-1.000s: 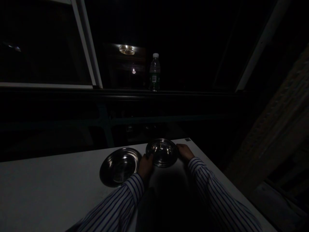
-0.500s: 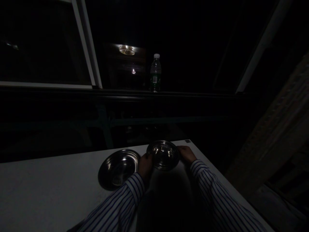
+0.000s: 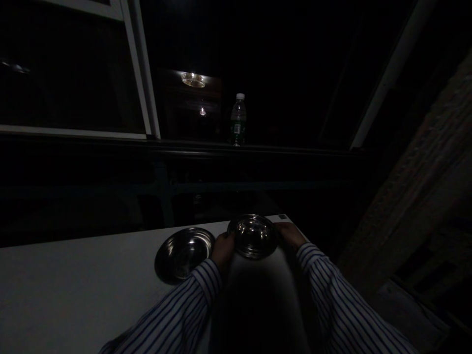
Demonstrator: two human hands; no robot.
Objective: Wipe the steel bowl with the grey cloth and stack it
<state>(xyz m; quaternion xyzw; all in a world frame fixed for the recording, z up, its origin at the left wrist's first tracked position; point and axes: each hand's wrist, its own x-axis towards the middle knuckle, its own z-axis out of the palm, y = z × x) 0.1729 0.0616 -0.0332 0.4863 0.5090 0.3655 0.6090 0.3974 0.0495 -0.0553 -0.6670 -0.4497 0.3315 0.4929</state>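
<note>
The scene is very dark. Two shiny metal bowls sit on a white table (image 3: 73, 295). My left hand (image 3: 222, 249) grips the left rim of the smaller metal bowl (image 3: 253, 235), and my right hand (image 3: 291, 234) grips its right rim. This bowl sits near the table's far right corner. A wider metal bowl (image 3: 184, 253) rests on the table just left of my left hand. Both my arms wear striped sleeves.
A plastic water bottle (image 3: 238, 120) with a white cap stands on a dark ledge behind the table. White window frame bars (image 3: 142, 73) run behind it, and a lamp reflection (image 3: 193, 79) glints in the glass. The table edge drops off at the right.
The view has shifted slightly; both hands keep their grip on the smaller bowl, which sits a touch further right in the picture. The wider bowl has not moved.
</note>
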